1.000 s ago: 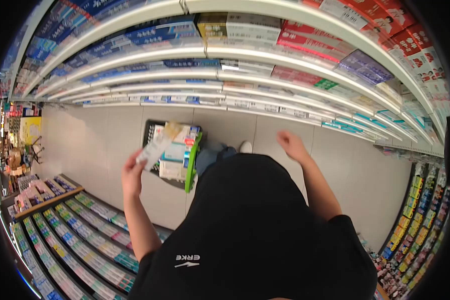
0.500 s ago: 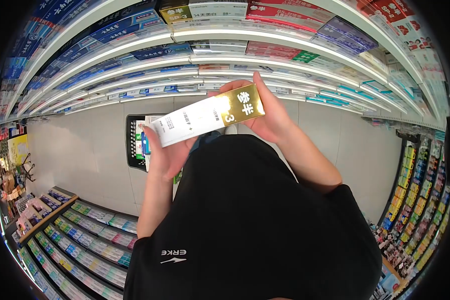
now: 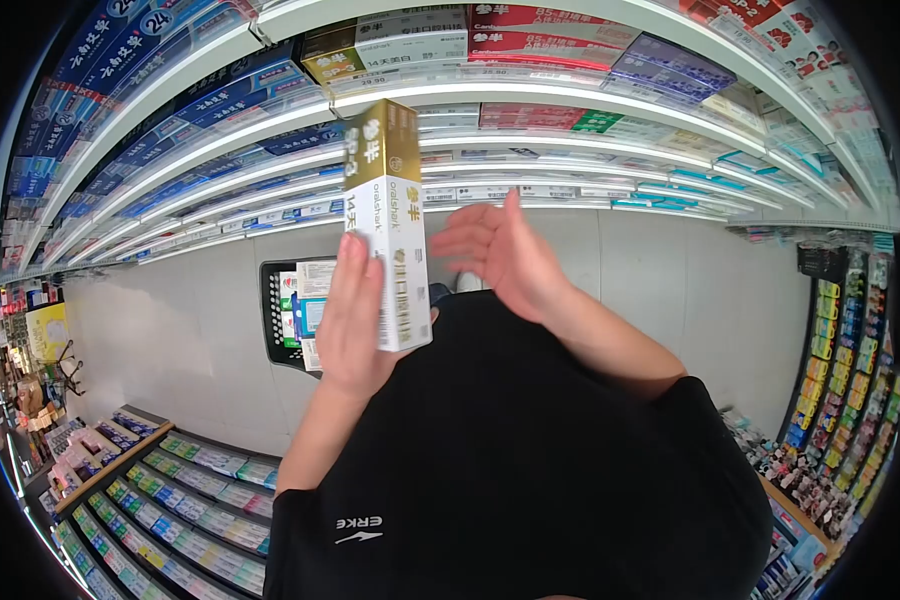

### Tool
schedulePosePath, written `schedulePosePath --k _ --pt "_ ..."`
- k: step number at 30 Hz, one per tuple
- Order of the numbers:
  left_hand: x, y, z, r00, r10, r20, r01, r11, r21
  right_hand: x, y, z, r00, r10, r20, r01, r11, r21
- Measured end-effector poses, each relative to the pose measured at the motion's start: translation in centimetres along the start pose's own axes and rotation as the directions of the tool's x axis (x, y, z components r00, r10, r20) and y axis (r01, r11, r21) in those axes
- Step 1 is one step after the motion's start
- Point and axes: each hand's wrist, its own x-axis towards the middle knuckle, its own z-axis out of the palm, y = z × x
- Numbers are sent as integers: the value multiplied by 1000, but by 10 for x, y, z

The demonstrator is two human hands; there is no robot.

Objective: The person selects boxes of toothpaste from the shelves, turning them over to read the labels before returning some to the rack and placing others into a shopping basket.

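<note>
Left of the frame's centre, the left hand (image 3: 348, 320) has its grip around a white and gold box (image 3: 402, 225), which has its gold end toward the top. The right hand (image 3: 515, 262), near the centre, has a wide grip, with its fingers just beside the box. At the left, a dark basket (image 3: 268, 312) with packages (image 3: 312, 285) is on the floor (image 3: 185, 310).

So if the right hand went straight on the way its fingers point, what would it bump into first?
Most likely the white and gold box held in the left hand, just beyond the fingertips of the right hand, though this one view leaves their depths hard to judge.
</note>
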Motion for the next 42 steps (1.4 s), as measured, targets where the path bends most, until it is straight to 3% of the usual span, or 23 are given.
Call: schedulePosePath --k 1,3,7,8,11,14,15,16,18,19,20,23,24,26,29,35,39,42 --pt "0 -3 8 992 117 -42 -111 986 126 -4 2 12 999 -43 28 44 998 -43" --pt "0 -7 15 981 193 23 -194 965 177 -5 3 29 988 -122 99 134 983 -129" --pt "5 -5 25 973 227 32 -229 953 196 7 -4 41 997 -82 7 80 938 -338" --pt "2 -13 25 967 236 94 -250 949 192 13 0 35 998 -45 -53 25 945 -326" --pt "0 -10 22 992 67 110 -74 995 60 25 -13 31 1000 -25 -2 22 921 -389" --pt "-29 -32 30 975 -176 -133 165 982 -92 46 -29 29 979 -169 117 206 793 -573" --pt "-46 -45 36 949 -297 -104 291 954 -67 54 -35 26 961 -216 174 277 738 -615" --pt "-68 -62 46 907 -415 -79 413 910 -42 61 -45 24 948 -232 218 318 642 -698" --pt "-126 -97 72 795 -606 21 596 788 154 75 -65 32 872 -363 329 408 165 -898" --pt "-159 -108 83 709 -698 101 663 709 242 81 -75 39 820 -402 407 403 -98 -910" --pt "-187 -114 86 603 -779 171 709 622 333 88 -87 48 799 -368 476 380 -305 -874" --pt "-221 -121 78 346 -869 355 775 478 413 121 -105 55 558 -337 759 318 -758 -570" --pt "-224 -123 81 399 -858 324 761 507 405 131 -110 57 523 -335 783 275 -804 -527" --pt "-229 -123 87 494 -830 261 730 558 395 148 -118 59 511 -290 809 235 -858 -456" --pt "-225 -121 84 442 -853 277 764 520 382 160 -120 60 512 -284 811 160 -896 -415" --pt "-224 -120 82 414 -870 268 783 491 382 158 -113 56 556 -389 734 1 -884 -468" --pt "-229 -122 84 408 -873 267 786 485 383 154 -118 55 577 -375 725 -30 -897 -440" --pt "-225 -120 83 404 -874 270 782 483 394 157 -121 53 516 -346 784 -14 -918 -396"
